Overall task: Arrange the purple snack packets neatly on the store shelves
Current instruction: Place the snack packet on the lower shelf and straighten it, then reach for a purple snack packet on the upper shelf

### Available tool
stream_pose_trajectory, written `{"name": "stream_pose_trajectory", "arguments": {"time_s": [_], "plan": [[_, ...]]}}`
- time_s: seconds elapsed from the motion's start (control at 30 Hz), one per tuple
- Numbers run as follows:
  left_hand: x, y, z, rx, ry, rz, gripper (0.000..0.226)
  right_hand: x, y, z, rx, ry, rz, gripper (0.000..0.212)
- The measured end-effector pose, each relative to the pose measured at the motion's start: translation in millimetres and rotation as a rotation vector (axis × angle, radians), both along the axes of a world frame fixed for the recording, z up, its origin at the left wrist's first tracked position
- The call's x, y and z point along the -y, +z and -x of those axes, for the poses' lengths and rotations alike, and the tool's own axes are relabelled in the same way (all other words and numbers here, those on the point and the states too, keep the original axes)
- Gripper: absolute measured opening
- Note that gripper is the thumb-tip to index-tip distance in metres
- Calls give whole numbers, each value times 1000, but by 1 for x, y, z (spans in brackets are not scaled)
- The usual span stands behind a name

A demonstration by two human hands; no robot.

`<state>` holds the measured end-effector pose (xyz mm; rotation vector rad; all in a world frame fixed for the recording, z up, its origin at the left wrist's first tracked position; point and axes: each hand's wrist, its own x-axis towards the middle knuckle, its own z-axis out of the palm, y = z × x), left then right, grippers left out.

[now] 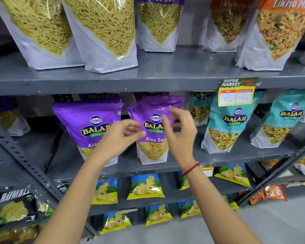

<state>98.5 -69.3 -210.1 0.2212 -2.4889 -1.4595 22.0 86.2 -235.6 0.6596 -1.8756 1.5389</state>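
Two purple Aloo Sev packets stand upright at the front of the middle grey shelf (pixel 183 161): a left one (pixel 81 118) and a right one (pixel 153 148). More purple packets stand behind them. My left hand (pixel 120 138) hovers in front, between the two packets, fingers loosely curled and holding nothing. My right hand (pixel 180 131) is just in front of the right packet's right side, fingers spread and empty. Larger purple-topped Aloo Sev bags (pixel 106 32) stand on the shelf above.
Teal Khatta Mitha packets (pixel 224 127) stand to the right on the same shelf, under a yellow price tag (pixel 236 94). Orange Tikha Mitha bags (pixel 278 32) sit top right. Blue and yellow chip bags (pixel 144 187) fill the lower shelves. A perforated steel upright (pixel 25 159) slants at the left.
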Motion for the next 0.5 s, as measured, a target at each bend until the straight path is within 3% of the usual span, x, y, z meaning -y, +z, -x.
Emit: {"name": "stream_pose_trajectory", "arguments": {"time_s": [0.13, 0.27, 0.37, 0.5], "plan": [[0, 75, -19, -394, 44, -46, 16, 13, 84, -10, -176, 66, 129, 12], [29, 111, -4, -667, 367, 37, 23, 34, 130, 13, -129, 182, 68, 28], [56, 122, 15, -603, 499, 199, 53, 53, 148, 42, -23, 235, -114, 63], [78, 122, 32, -348, 449, 274, 76, 72, 163, 64, 268, 466, -246, 103]]}}
